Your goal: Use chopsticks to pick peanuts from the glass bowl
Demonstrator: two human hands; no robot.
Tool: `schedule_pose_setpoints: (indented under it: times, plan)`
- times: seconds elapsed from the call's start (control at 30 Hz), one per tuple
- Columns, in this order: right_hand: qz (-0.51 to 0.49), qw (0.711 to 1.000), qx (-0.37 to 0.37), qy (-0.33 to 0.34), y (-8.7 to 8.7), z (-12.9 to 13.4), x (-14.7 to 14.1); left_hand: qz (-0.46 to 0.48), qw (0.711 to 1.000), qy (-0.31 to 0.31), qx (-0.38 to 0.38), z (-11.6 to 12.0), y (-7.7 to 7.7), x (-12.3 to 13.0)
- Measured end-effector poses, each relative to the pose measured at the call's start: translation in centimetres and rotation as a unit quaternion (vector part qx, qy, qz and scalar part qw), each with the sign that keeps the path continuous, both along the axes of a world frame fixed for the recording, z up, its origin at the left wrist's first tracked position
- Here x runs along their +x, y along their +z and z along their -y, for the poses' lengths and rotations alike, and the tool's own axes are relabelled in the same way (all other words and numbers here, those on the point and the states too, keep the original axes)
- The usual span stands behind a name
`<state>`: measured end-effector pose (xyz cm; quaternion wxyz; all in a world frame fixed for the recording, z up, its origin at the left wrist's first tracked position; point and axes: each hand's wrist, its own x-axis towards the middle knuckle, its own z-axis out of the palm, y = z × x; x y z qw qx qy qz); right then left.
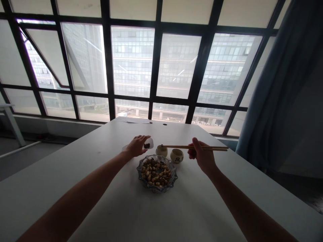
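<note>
Wooden chopsticks (186, 147) are gripped in the right hand (204, 158), its fingers closed round them, with the tips reaching left from that hand to just over the rim of one cream cup (161, 152). A small dark piece (162, 145) shows at the tips. The second cream cup (177, 157), marked with a dark character, sits between the first cup and the right hand. The left hand (137, 146) holds a small white cup (150, 143) between thumb and fingers, tilted, with dark bits (146, 146) inside. A clear, scalloped glass bowl (157, 190) of nuts (155, 171) rests on the white surface (101, 191), nearer the wearer than both hands. Past the left hand, paper (133, 120) lies at the far edge; beyond the right hand, to its right, hangs a blue curtain (270, 87).
</note>
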<state>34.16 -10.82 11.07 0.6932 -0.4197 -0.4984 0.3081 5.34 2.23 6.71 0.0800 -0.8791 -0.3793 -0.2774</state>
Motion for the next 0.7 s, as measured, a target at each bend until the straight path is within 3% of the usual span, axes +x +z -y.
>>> schedule_pose_setpoints:
  times: [0.07,0.2,0.33,0.47,0.6,0.7]
  plan:
    - [0.037,0.999,0.024,-0.023,-0.2,0.5,-0.7,0.012,0.999,-0.030,0.044,0.4,0.1,0.0]
    - [0.110,0.990,0.073,-0.055,-1.5,1.1,-2.7,0.041,0.997,-0.047,0.043,1.2,0.4,0.3]
    - [0.213,0.968,0.130,-0.032,-3.3,0.7,-4.5,0.054,0.996,-0.062,0.045,2.0,0.7,0.7]
    - [0.305,0.938,0.162,-0.028,-3.8,0.2,-5.5,0.057,0.996,-0.060,0.041,2.4,1.0,0.7]
    - [0.285,0.949,0.131,-0.029,-3.2,0.3,-5.2,0.072,0.996,-0.039,0.035,2.0,0.8,0.8]
    - [0.222,0.971,0.091,0.004,-2.1,0.4,-4.3,0.085,0.995,0.029,-0.032,1.2,0.3,1.0]
